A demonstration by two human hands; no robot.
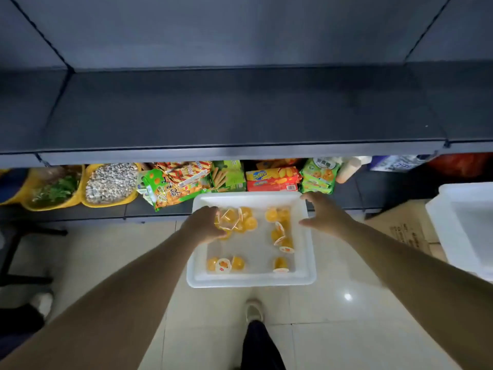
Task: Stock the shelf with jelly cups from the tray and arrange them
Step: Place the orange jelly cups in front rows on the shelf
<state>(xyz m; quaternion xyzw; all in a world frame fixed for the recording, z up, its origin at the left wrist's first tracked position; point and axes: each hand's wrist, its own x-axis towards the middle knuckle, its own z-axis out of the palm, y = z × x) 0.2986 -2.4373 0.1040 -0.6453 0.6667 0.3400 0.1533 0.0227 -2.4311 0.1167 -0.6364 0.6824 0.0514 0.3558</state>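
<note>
A white tray [304, 276] lies on the tiled floor below me and holds several orange jelly cups. One bunch of cups in a clear wrapper [237, 221] sits at the tray's far left, and my left hand [202, 225] grips its left side. Loose cups lie at the far right [277, 214], right middle [281, 240] and near side [224, 264]. My right hand [321, 213] hovers over the tray's far right corner with fingers spread, holding nothing. The dark grey shelf [240, 113] above the tray is bare.
On the lower shelf stand yellow baskets [109, 202] of dry goods and greens, snack bags [170, 189] and biscuit boxes [272, 180]. A white foam box [464, 225] and cardboard [400, 231] stand at the right. My shoe [254, 312] is just behind the tray.
</note>
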